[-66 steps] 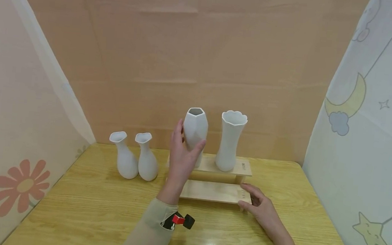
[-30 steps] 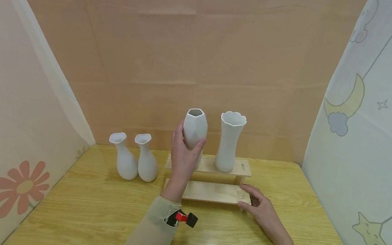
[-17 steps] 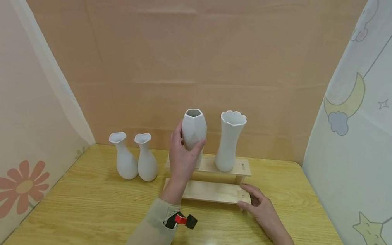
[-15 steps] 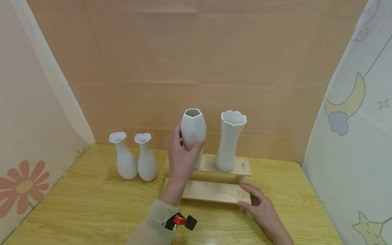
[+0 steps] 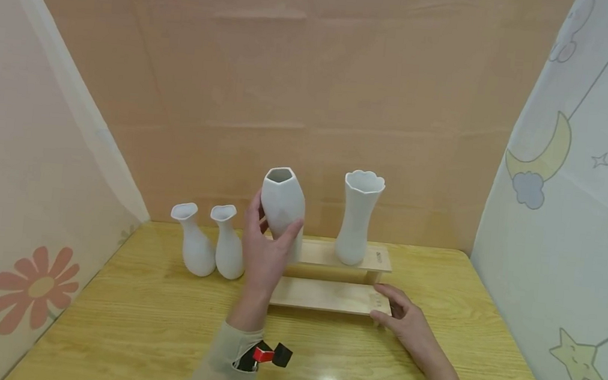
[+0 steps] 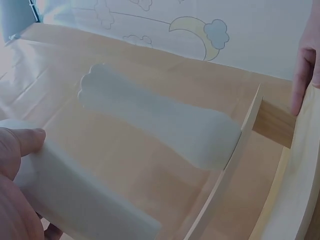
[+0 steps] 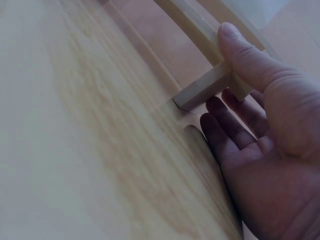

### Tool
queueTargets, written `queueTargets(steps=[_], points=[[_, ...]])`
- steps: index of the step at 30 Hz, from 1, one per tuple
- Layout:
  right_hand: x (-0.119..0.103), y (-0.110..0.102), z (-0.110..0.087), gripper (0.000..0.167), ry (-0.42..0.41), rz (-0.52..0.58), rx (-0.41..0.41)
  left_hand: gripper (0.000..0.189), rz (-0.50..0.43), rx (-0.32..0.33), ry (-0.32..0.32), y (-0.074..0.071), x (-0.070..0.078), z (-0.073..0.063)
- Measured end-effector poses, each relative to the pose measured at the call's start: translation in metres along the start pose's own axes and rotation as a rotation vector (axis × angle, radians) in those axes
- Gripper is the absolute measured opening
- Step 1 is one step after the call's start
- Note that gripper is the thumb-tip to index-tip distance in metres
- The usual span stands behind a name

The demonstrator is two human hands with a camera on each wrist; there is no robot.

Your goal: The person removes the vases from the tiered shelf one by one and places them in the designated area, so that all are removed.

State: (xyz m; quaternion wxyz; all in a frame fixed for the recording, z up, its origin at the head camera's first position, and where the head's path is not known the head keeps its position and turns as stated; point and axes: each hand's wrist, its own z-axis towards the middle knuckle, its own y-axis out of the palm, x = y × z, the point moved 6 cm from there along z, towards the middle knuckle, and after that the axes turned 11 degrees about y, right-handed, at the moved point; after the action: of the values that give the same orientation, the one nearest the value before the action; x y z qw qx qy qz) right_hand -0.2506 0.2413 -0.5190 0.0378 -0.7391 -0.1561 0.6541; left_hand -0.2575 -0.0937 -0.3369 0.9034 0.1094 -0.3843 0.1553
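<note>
A white faceted vase (image 5: 283, 203) with a five-sided mouth is gripped by my left hand (image 5: 264, 259), thumb on its right side and fingers on its left. It leans slightly left at the left end of a two-step wooden stand (image 5: 327, 296). In the left wrist view, a gap shows between the base of this vase (image 6: 95, 200) and the upper board. My right hand (image 5: 412, 331) holds the right end of the lower step. In the right wrist view, the thumb of that hand (image 7: 285, 115) lies over the wood, the fingers curled below.
A tall white vase with a scalloped rim (image 5: 356, 225) stands on the upper step, towards the right. Two slim-necked white vases (image 5: 197, 250) stand close together on the wooden table (image 5: 145, 327), left of the stand. Fabric screens (image 5: 312, 94) enclose the back and sides.
My left hand has moved left with the faceted vase, which now leans more to the left. The right hand stays at the stand's end, and the other vases have not moved.
</note>
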Motion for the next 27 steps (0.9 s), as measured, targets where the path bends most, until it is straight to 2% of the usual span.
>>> queueTargets(steps=[9,15,19,27], points=[[0.002,0.0,0.001,0.072,0.002,0.001,-0.004,0.086,0.049,0.007,0.027,-0.029,0.0,-0.002],[0.0,0.001,0.0,0.072,0.0,0.0,-0.003,0.086,0.081,-0.004,-0.026,-0.051,-0.002,-0.003],[-0.001,0.001,0.0,0.071,-0.004,0.001,-0.003,0.086,0.114,-0.012,-0.028,-0.068,-0.004,-0.004],[0.0,0.001,-0.001,0.07,-0.016,0.01,-0.004,0.087,0.127,0.022,-0.084,-0.105,-0.008,-0.006]])
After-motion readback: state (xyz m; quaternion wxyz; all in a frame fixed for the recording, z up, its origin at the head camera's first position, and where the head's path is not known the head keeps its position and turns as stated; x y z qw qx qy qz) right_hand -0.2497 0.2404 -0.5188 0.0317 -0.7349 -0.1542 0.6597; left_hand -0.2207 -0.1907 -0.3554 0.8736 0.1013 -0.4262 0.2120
